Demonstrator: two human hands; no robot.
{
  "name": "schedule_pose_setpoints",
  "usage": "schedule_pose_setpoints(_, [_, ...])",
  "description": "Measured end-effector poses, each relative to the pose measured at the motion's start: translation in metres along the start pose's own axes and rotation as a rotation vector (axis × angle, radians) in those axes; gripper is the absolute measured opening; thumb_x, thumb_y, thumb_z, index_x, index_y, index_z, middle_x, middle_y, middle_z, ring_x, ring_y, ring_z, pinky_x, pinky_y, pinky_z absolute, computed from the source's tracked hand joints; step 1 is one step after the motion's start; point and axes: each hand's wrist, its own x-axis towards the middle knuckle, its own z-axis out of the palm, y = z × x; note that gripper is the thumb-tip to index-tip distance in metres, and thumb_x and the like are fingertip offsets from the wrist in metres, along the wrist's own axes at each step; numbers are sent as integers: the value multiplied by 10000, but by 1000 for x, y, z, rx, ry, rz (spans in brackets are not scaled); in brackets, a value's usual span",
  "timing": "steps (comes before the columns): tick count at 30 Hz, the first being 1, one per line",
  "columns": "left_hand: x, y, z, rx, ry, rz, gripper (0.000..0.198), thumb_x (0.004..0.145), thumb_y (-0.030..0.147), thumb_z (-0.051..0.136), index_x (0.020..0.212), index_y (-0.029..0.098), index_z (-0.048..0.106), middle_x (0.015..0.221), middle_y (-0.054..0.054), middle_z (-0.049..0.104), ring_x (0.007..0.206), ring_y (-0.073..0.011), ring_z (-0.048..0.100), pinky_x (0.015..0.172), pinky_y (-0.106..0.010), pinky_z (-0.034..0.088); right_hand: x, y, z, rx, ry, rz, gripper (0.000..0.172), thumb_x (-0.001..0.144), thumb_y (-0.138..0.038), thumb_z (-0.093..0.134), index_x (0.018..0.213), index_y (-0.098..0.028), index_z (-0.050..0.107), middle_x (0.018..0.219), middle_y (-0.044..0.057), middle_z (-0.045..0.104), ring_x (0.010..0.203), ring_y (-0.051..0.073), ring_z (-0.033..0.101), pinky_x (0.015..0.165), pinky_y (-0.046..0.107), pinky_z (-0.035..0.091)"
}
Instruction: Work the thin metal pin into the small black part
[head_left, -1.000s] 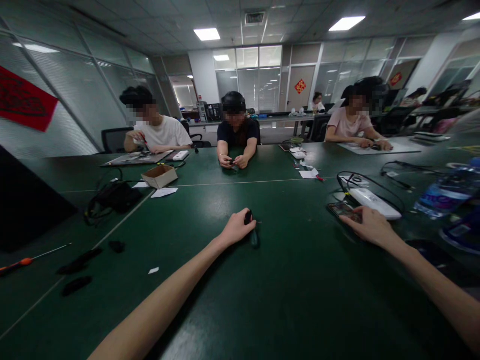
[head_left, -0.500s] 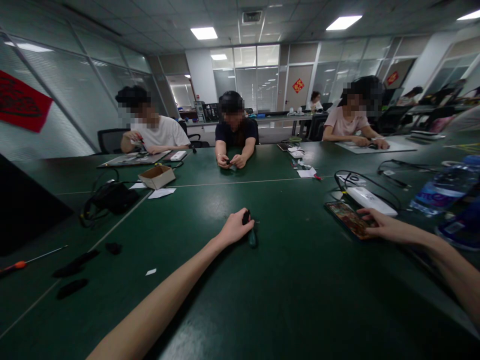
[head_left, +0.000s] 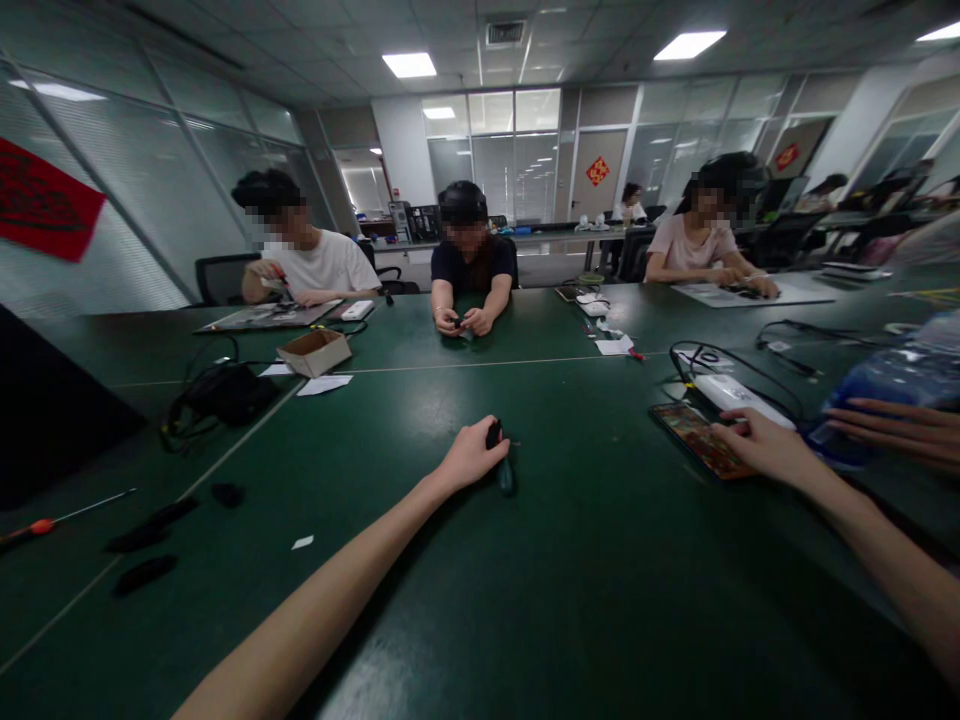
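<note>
Grip: your L hand (head_left: 471, 456) was clamped on dark item (head_left: 505, 472); R hand (head_left: 759, 448) lay open on phone (head_left: 694, 438); next likely needed phone lift.

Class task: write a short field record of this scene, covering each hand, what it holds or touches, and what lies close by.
Left hand: grips a small dark object
Right hand: rests on a smartphone
Beside right hand: white oblong device
Other person's hand: by a plastic bottle
Surface: dark green table
</note>
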Motion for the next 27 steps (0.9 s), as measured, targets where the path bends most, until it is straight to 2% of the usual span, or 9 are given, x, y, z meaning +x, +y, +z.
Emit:
schedule_pose_setpoints(3, [0, 0, -1, -6, -6, 1, 142, 822, 312, 502, 800, 173, 524, 728, 1, 572, 636, -129, 519, 587, -240, 356, 3, 7, 0, 74, -102, -40, 482, 830, -496, 494, 1223, -220, 451, 1021, 89, 642, 721, 179, 601, 592, 263, 380])
schedule_pose_setpoints(10, [0, 1, 0, -9, -2, -7, 151, 826, 317, 498, 788, 172, 518, 721, 4, 567, 629, -124, 517, 582, -239, 357, -1, 0, -4, 57, -67, -57, 496, 804, -512, 474, 1196, -208, 461, 991, 75, 633, 721, 190, 597, 589, 270, 398])
schedule_pose_setpoints(16, [-1, 4, -1, -16, -10, -24, 167, 829, 325, 484, 789, 167, 519, 729, -7, 567, 638, -132, 521, 588, -245, 365, -5, -4, -9, 73, -75, -69, 463, 813, -447, 486, 1196, -188, 466, 985, 97, 629, 726, 198, 594, 596, 283, 387])
schedule_pose_setpoints(19, [0, 5, -1, -21, -16, -42, 160, 824, 321, 492, 785, 168, 519, 727, -6, 570, 630, -131, 522, 584, -242, 364, -8, -11, -11, 51, 5, -95, 398, 819, -388, 499, 1160, -182, 496, 952, 99, 635, 741, 203, 585, 613, 296, 378])
schedule_pose_setpoints(21, [0, 5, -2, -22, -21, -49, 156, 824, 317, 495, 785, 168, 521, 726, -6, 572, 630, -131, 523, 583, -240, 363, -17, -27, -12, 31, 101, -133, 358, 821, -362, 500, 1127, -177, 520, 919, 92, 633, 740, 203, 576, 615, 301, 374])
schedule_pose_setpoints(24, [0, 6, -2, -22, -11, -32, 146, 821, 306, 500, 786, 168, 528, 719, -3, 570, 629, -129, 522, 589, -239, 362, -45, -74, -9, 78, 199, -245, 327, 845, -364, 470, 1104, -176, 542, 915, 80, 617, 746, 194, 565, 647, 298, 393])
schedule_pose_setpoints(25, [0, 6, -2, -21, -3, -21, 140, 818, 301, 505, 783, 168, 530, 715, -1, 569, 628, -129, 521, 591, -239, 361, -58, -94, -6, 116, 182, -312, 319, 855, -372, 458, 1100, -186, 544, 908, 70, 611, 742, 189, 561, 645, 293, 403])
schedule_pose_setpoints(27, [0, 5, -1, -22, 8, -7, 134, 811, 297, 516, 775, 168, 531, 713, 0, 566, 628, -128, 518, 591, -239, 360, -87, -138, 1, 196, 64, -485, 309, 871, -383, 441, 1097, -199, 545, 887, 59, 599, 725, 180, 554, 624, 285, 421])
